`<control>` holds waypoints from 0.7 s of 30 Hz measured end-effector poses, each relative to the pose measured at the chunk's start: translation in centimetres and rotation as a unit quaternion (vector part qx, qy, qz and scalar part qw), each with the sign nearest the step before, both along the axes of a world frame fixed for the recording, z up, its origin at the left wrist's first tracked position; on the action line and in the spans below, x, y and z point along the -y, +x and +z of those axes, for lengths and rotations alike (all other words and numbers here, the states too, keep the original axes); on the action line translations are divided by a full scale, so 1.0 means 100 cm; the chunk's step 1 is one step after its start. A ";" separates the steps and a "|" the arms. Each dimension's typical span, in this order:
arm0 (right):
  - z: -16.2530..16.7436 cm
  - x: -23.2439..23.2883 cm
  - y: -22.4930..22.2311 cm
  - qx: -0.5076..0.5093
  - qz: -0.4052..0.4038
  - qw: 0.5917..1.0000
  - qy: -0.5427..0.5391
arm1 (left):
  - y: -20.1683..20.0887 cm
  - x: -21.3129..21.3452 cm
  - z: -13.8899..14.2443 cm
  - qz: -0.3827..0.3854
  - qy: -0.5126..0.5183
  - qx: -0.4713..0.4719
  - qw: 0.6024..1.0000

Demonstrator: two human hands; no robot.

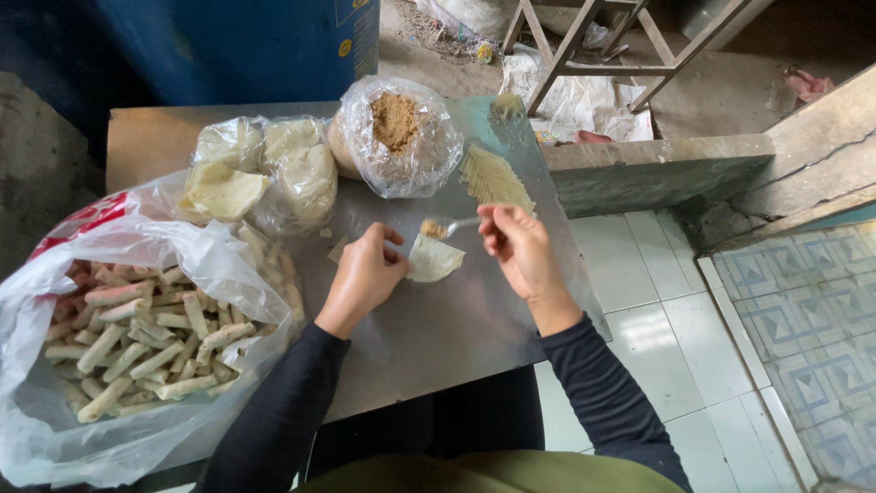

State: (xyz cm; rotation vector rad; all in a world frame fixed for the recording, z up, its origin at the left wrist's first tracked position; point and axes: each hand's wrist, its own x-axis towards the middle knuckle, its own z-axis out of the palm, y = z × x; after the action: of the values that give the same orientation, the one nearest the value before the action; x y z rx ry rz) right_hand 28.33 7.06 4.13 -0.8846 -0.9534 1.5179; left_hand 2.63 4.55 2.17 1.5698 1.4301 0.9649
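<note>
— The fingers of the left hand [365, 274] are closed narrow on the left edge of a small pale wrapper [433, 259], which lies flat on the metal table [438, 338], near the middle. The right hand [518, 248] pinches the handle of a spoon [447, 225] between thumb and fingers; the bowl carries brown filling just above the far edge of the wrapper.

— What could go wrong here?

— I think the crumbly filling may fall off the spoon beside the wrapper if the spoon tips too early. The thin sheet could also tear or slide if the left fingers pull on it.

— And the packages?

— At the far side stands a clear plastic bag of brown filling [398, 132], open at the top. To its left is a clear bag of pale wrappers [265, 173]. At the near left, a big white plastic bag [109, 365] with a red print holds many finished rolls [137, 342]. Behind the table there is a blue barrel [246, 41] with small yellow stickers — too small to tell more.
</note>
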 end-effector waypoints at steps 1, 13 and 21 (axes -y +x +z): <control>-0.008 0.004 0.004 0.023 0.009 1.000 -0.008 | -0.002 -0.001 -0.001 0.006 0.008 -0.001 1.000; -0.039 0.022 0.014 0.163 0.068 0.981 0.082 | -0.006 -0.006 0.006 -0.002 -0.058 0.003 0.998; -0.035 0.040 0.023 0.239 0.069 0.956 0.154 | -0.005 -0.004 0.007 -0.010 -0.049 -0.030 0.998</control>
State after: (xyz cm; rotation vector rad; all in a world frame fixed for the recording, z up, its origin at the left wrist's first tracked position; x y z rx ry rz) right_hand 30.65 3.07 0.59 -0.9898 -1.5853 1.2384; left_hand 2.18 5.00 2.89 1.5495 1.4791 0.8297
